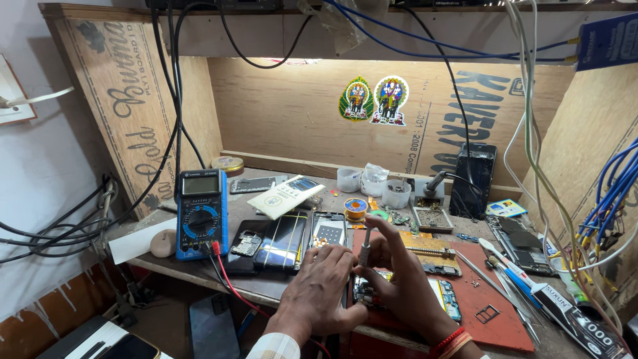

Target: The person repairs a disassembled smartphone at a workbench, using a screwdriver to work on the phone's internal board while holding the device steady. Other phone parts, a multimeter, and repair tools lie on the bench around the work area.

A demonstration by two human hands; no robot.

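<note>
My left hand (319,289) rests on the front of the bench and presses on an opened phone (444,297) that lies on a red work mat (495,302). My right hand (405,279) grips a small screwdriver (365,251) held upright, its tip down on the phone's circuit board (364,292) between both hands. Red thread bands circle my right wrist. Part of the board is hidden under my fingers.
A blue multimeter (201,213) with red and black leads stands at left. Phone screens and frames (282,240) lie mid-bench, a solder spool (355,207), white cups (396,193), a black box (475,179), tweezers and tubes (531,286) at right. Cables hang overhead and on both sides.
</note>
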